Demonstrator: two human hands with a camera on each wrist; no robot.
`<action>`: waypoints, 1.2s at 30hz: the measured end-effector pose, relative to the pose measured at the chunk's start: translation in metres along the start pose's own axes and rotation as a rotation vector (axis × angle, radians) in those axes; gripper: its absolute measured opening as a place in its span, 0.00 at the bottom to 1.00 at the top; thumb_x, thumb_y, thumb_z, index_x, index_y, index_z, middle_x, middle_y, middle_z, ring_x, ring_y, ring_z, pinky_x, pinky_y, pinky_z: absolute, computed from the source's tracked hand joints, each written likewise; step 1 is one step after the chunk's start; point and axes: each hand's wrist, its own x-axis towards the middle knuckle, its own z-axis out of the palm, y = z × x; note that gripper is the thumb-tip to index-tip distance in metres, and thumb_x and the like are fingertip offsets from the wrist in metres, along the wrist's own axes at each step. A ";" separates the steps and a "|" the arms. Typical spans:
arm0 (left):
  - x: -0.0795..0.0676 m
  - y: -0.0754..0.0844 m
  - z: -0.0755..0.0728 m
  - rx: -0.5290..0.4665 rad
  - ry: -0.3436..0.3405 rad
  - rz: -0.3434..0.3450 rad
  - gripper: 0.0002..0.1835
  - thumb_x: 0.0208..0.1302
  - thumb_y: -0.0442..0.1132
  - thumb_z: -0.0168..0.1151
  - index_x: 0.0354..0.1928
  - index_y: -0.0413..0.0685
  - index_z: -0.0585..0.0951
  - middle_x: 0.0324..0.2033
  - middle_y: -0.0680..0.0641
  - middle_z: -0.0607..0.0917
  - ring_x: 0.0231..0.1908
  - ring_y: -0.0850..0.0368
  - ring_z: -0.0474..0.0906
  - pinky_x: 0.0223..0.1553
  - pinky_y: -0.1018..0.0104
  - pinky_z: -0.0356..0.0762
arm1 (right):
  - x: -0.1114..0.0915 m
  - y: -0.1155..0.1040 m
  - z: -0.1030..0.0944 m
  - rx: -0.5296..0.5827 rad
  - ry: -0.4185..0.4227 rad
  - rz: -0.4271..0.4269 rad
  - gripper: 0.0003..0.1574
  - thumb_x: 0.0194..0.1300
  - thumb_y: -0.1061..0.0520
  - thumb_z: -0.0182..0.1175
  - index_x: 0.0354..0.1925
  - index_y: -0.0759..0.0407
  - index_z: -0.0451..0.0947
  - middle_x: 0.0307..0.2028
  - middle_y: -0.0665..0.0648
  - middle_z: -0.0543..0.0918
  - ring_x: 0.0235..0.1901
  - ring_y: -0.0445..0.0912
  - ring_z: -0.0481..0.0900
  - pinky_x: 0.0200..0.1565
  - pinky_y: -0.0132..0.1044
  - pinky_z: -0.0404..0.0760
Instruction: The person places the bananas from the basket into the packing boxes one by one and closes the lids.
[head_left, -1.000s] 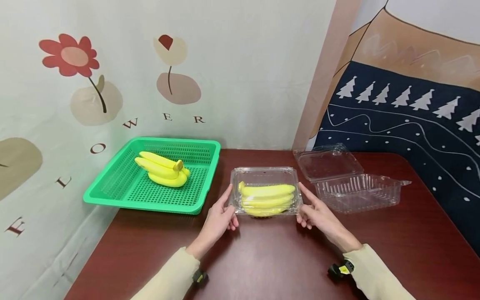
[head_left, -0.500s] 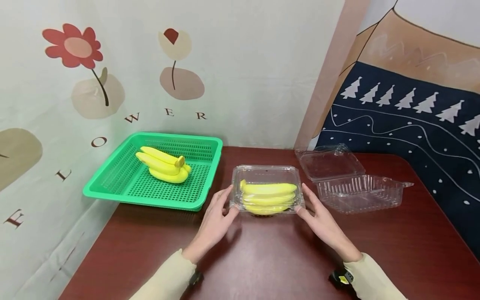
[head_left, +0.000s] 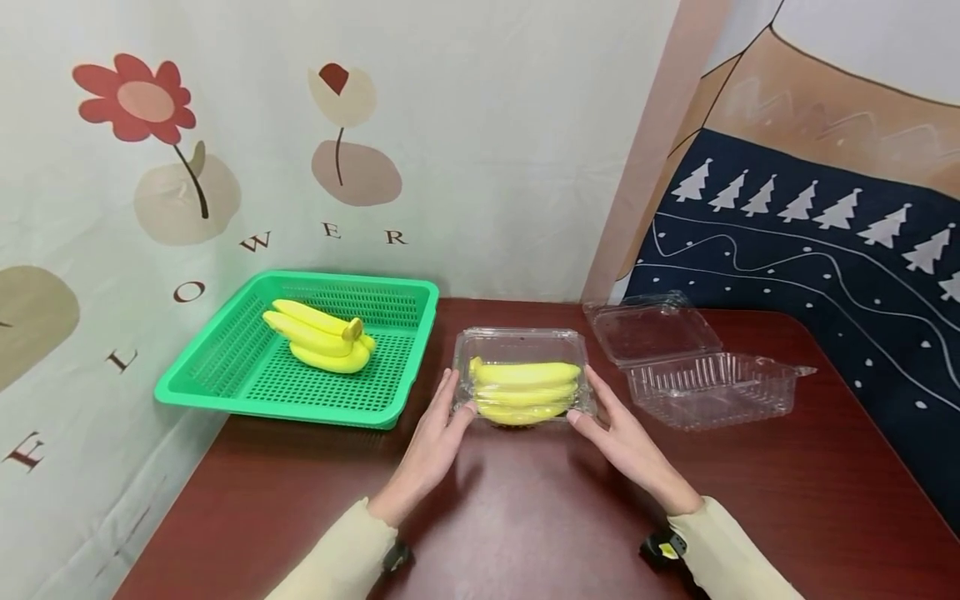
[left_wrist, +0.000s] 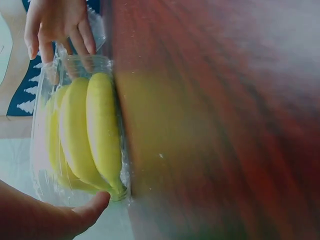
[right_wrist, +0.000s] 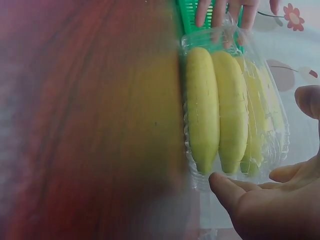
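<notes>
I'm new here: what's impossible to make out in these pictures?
Left wrist view: the rest of the left hand, cut off by the left and bottom edges.
Right wrist view: most of the green basket, cut off by the top edge.
Head view: whether the clear box is latched; its glossy rim shows too small.
</notes>
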 end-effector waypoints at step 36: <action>-0.018 0.009 -0.026 0.158 0.001 0.211 0.37 0.78 0.48 0.53 0.82 0.46 0.55 0.81 0.50 0.55 0.79 0.53 0.51 0.76 0.45 0.53 | 0.006 -0.020 0.007 -0.180 0.114 -0.145 0.40 0.82 0.46 0.49 0.82 0.56 0.52 0.83 0.54 0.44 0.80 0.55 0.45 0.73 0.63 0.53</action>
